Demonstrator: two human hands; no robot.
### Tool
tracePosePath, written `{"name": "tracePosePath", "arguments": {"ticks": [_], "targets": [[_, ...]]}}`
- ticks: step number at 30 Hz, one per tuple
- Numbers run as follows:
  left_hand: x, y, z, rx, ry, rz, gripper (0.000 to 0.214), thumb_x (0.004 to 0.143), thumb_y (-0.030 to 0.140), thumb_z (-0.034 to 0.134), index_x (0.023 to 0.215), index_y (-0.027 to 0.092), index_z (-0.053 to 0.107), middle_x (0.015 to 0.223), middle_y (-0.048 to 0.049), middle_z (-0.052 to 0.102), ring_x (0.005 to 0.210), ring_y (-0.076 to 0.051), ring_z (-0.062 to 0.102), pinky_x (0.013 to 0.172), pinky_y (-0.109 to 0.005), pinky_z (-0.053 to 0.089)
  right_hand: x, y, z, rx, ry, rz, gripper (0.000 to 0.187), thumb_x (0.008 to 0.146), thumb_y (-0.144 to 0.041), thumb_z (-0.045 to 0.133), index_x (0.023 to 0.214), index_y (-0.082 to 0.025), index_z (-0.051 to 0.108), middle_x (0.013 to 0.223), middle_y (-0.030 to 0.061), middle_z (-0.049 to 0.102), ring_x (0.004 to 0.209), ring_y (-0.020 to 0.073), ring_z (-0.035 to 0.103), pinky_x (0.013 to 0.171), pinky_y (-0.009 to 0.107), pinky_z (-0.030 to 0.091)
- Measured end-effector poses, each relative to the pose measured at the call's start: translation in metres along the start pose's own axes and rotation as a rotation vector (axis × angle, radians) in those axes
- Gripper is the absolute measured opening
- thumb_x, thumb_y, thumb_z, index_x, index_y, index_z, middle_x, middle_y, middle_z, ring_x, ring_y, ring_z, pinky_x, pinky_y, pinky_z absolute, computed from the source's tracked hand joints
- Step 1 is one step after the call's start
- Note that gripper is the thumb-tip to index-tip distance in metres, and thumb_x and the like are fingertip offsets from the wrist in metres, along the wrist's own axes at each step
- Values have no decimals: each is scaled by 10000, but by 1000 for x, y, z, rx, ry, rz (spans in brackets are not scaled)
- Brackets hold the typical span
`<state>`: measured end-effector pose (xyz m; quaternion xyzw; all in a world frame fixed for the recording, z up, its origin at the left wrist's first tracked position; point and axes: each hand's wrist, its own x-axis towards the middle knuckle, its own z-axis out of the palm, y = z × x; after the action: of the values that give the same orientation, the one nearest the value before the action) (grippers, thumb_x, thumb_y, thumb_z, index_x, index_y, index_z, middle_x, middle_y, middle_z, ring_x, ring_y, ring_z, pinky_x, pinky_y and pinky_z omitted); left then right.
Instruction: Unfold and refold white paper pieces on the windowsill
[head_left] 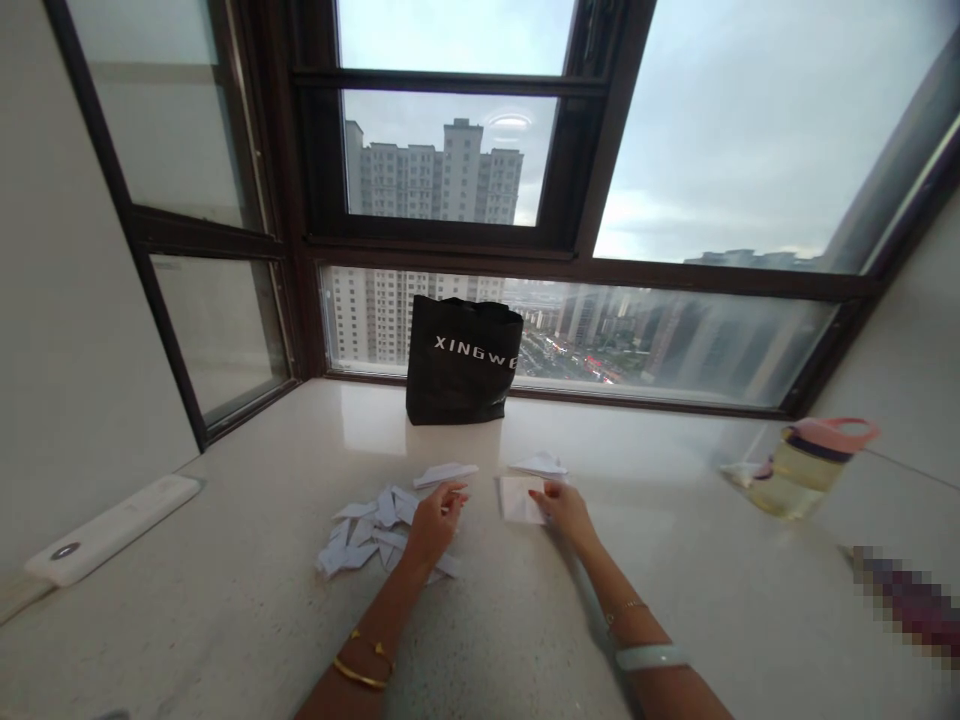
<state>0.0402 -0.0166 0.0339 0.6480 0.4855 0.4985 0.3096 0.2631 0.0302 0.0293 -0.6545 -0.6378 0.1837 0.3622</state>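
Observation:
My right hand [564, 508] is closed, with its fingertips gripping the right edge of a square white sheet of paper [517, 500] that lies on the white counter. My left hand [439, 520] hovers to the left of that sheet, fingers loosely bent and apart, with nothing visible in them. Just left of and partly behind my left hand lies a loose heap of folded white papers [364, 535]. One folded paper [444, 474] rests beyond my left fingers. Another folded paper [541, 463] sits just past my right hand.
A black bag [461, 365] with white lettering stands against the window. To the right is a drink bottle [802, 475] with a pink lid. A white power strip [112, 530] runs along the left wall. Something pixelated [907, 600] is at the right edge.

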Motion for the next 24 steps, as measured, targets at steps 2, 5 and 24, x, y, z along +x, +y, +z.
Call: {"name": "tracePosePath", "arguments": {"ticks": [2,5,24], "targets": [[-2,1,2,87,-20,31,267,763,190,398,965,170,571,820,-43,680,780,-158,604,721,-274,435,9,11,-15,-113,47,41,203,670,-291,515,554,-145,595,572,58,611,586,180,555,517,243,329],[-5,4,7,236,-99,143,270,725,140,426,922,189,604,751,-17,680,756,-164,585,784,-303,403,17,20,-25,-261,85,72,199,701,-272,492,605,-139,605,644,91,628,655,199,569,553,251,336],[-9,6,10,164,62,228,339,776,179,410,1114,172,435,578,31,506,637,-138,510,718,-270,390,9,-69,24,-687,39,-454,253,789,-152,431,1023,-169,525,991,108,543,914,229,459,734,306,301]]}}
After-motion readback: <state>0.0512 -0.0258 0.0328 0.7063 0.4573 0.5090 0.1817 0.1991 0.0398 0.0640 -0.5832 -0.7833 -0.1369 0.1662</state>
